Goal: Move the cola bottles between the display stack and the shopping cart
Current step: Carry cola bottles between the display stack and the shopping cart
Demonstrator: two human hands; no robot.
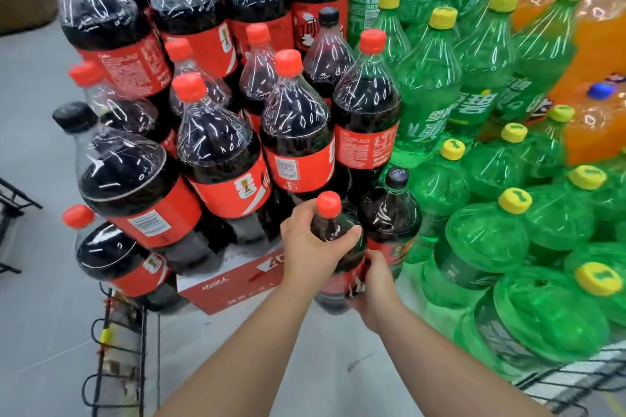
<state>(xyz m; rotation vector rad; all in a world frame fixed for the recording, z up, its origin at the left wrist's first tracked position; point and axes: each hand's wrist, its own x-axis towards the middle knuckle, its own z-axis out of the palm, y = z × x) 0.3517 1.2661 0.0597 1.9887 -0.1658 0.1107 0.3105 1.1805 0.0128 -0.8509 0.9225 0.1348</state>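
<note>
Bright even overhead light, white glare streaks on bottles [216, 132], wide-angle bending at edges, slight softness

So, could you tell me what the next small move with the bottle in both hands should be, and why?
Probably a short lift straight up. The left hand wraps the shoulder of the red-capped cola bottle and the right hand holds its label, but the black-capped bottle stands close beside it, so pulling sideways could knock that one.

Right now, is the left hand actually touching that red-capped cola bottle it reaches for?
Touching. The head view shows the left hand wrapped around the shoulder of the red-capped cola bottle, thumb pressed on its front, while the right hand grips lower down.
</note>
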